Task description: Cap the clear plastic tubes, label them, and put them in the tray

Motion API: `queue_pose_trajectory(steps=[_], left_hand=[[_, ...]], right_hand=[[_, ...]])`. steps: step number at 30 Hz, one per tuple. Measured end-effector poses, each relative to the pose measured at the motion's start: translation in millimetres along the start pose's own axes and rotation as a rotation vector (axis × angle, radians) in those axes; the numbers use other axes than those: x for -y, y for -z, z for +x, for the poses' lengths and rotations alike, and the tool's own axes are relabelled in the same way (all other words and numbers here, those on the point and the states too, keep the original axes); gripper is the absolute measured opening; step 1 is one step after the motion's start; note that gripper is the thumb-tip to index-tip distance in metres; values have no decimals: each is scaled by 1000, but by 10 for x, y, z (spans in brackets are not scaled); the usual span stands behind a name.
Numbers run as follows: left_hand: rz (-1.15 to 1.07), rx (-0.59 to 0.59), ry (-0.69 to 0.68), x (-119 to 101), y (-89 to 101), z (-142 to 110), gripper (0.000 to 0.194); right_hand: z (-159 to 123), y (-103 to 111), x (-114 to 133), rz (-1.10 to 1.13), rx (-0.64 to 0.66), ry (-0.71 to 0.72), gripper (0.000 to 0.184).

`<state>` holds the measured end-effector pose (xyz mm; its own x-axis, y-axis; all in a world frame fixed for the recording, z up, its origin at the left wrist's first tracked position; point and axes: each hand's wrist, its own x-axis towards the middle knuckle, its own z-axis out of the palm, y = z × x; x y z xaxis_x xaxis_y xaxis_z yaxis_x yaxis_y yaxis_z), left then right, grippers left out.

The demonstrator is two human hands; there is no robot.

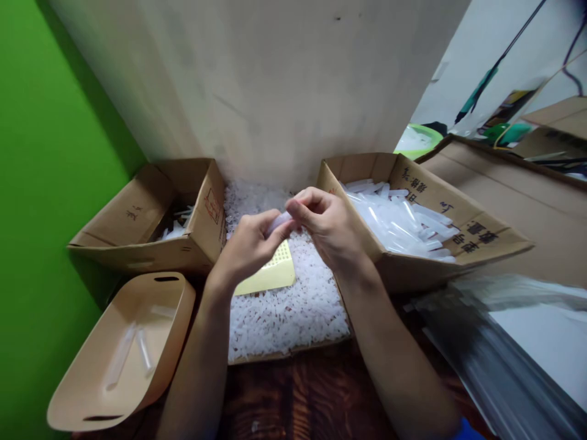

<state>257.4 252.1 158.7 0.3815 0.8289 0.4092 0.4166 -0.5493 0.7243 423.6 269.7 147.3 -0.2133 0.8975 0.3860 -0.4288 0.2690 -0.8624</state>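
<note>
Two hands meet in the head view, above a yellow perforated plate (279,279) lying on white plastic bits (287,330). The left hand (250,241) has its fingers clamped around a translucent tube (277,222); the right hand's (323,226) fingers bunch at the tube's end, but whether they grip it I cannot tell. Black Chinese lettering on the right cardboard box (426,273) includes 规格 and 数量; the left cardboard box's (137,258) red-framed print is too small to read.
</note>
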Motion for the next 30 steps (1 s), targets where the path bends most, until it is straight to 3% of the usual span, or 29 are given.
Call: queue_pose_trajectory(steps=[3, 5, 9, 12, 14, 16, 18, 21, 24, 30], left_hand=[[-169, 38, 117, 214, 20, 46, 41], [-151, 102, 182, 355, -4, 46, 41], [193, 233, 240, 597, -197, 6, 26], [406, 217, 258, 771, -398, -25, 15], [479, 205, 276, 862, -494, -42, 15], [534, 214, 277, 916, -537, -57, 16], [561, 225, 260, 934, -531, -67, 18], [577, 234, 234, 925, -471, -66, 25], [596, 220, 235, 906, -389, -52, 24], [628, 147, 276, 820, -201, -45, 19]], right_hand=[[61, -22, -246, -11, 12, -141, 43], [96, 7, -363, -68, -26, -169, 45], [143, 132, -410, -157, -396, -10, 42], [166, 245, -382, -135, -473, 31, 41], [179, 318, -414, -237, -456, 24, 38], [189, 377, -508, -496, -435, -19, 34], [191, 417, -644, -746, -407, -78, 32], [161, 437, -846, -930, -348, -150, 24], [83, 427, -974, -1119, -213, -229, 17], [-48, 400, -991, -1435, 64, -405, 30]])
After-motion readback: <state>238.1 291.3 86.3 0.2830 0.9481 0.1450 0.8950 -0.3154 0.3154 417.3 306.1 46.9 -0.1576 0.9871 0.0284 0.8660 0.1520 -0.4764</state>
